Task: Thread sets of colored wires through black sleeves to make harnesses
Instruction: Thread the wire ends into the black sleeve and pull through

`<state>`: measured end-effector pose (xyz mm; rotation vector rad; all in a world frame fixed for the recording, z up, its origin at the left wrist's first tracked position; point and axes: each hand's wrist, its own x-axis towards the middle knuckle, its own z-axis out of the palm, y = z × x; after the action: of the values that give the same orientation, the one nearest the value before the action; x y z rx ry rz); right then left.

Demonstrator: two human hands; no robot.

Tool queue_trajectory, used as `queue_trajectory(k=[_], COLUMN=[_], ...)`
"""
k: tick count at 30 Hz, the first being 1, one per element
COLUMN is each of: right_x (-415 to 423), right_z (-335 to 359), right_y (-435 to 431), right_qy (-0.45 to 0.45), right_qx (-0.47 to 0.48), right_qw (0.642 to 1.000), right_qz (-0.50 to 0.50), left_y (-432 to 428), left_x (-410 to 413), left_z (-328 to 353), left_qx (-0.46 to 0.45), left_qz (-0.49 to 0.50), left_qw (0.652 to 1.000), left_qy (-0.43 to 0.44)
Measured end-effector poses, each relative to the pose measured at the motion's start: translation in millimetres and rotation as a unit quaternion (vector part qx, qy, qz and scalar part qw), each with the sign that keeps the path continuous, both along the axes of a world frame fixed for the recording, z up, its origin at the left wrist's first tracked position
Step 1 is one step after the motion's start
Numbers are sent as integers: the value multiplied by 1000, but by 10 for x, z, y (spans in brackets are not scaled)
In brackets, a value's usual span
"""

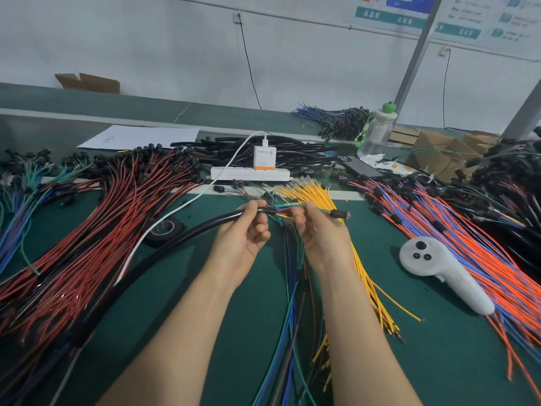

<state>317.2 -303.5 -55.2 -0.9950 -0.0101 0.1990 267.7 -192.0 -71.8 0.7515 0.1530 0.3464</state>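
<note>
The left hand (243,232) has its grip clamped round the open end of the black sleeve (202,225), thumb and fingers curled over it, held above the desk (424,347). From that grip the sleeve, a smooth, glossy tube, sweeps in a long curve down and to the left across the green matte desk surface. Just beside it, the right hand (319,238) has its grip pinched together on the colored wires (282,211), thin insulated strands in green, blue, yellow and brown that span the short gap between the two hands and meet the sleeve's mouth. One green strand runs on past the right fingers to a small black connector (336,213). The rest of the set hangs below the hands and trails toward the near edge. A fan of red-and-black wires (117,215) lies to the left, a yellow bundle (316,194) lies behind the right hand, and orange-and-blue wires (439,230) spread to the right, partly under a white plastic controller (439,273). A roll of black tape (164,230) sits near the sleeve, beside a white cable (175,212) that leads to a power strip (248,173).
</note>
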Motion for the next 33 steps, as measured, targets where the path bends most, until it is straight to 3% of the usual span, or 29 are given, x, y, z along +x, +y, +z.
queue_trajectory(k=[2, 4, 6, 9, 12, 14, 16, 17, 19, 21, 23, 24, 25, 26, 27, 28, 30, 31, 33], right_x=[-24, -73, -84, -23, 11, 10, 39, 61, 122, 186, 225, 230, 228, 223, 217, 214, 214, 211, 208], right_z=[-28, -34, -30, -43, -78, -76, -55, -35, 16, 24, 2, -5, -9, 1, 11, 19, 32, 34, 45], right_y=[23, 63, 93, 110, 122, 114, 70, 31, -70, -173, -237, -248, -255, -258, -265, -271, -281, -277, -229], right_qy=[5, 12, 39, 80, 127, 127, 120, 117, 112, 120, 134, 137, 139, 141, 142, 142, 146, 151, 154], right_qx=[-100, -248, -269, -193, 15, 168, 260, 288, 336, 370, 371, 372, 376, 381, 383, 382, 362, 347, 297], right_qw=[995, 962, 942, 966, 989, 974, 957, 950, 935, 919, 914, 913, 911, 908, 907, 908, 915, 920, 938], right_qz=[10, 110, 196, 154, 79, 80, 59, 40, -11, -65, -95, -100, -100, -99, -100, -100, -99, -98, -95], left_y=[-9, 8, 41, 107, 84, 25, -2, 11, 51, 16, -58, -56, -44, -25, 15, 58, 88, 80, 48], left_x=[3, -1, -10, -12, -35, -42, -69, -108, -221, -319, -345, -315, -287, -258, -219, -188, -131, -101, -43], left_z=[14, 9, 0, 16, 22, 18, 44, 70, 136, 236, 324, 355, 397, 427, 421, 397, 290, 232, 186], left_qx=[0, 18, 35, 20, 5, 10, 76, 143, 330, 488, 604, 678, 752, 802, 828, 827, 768, 759, 774], left_qz=[-1, -1, -10, -39, -92, -121, -173, -214, -303, -335, -201, -73, 38, 85, 73, 25, -69, -77, -70], left_qw=[1000, 1000, 999, 999, 996, 993, 979, 959, 874, 790, 767, 730, 657, 589, 549, 547, 620, 634, 620], left_qy=[-8, -10, -12, -26, -18, 4, 74, 120, 185, 161, 78, 45, 35, 53, 91, 129, 142, 129, 110])
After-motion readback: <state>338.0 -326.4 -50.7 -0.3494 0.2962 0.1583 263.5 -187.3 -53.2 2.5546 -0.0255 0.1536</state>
